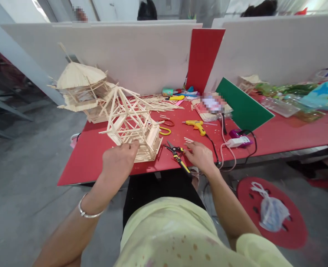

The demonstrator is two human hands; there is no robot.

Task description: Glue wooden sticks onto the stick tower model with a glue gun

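The two hands are well apart at the tabletop's [80, 163] near edge. The left hand [122, 155] is clamped on the near side of a wooden stick frame [130, 128], which stands upright on the red surface. Yellow-and-black pliers [178, 159] lie between the hands. The right hand [200, 155] has its fingertips at some short sticks [189, 140]; whether it grips any, I cannot tell. Beyond lies a yellow glue gun [196, 126], then loose sticks [160, 103] near the white partition [125, 55].
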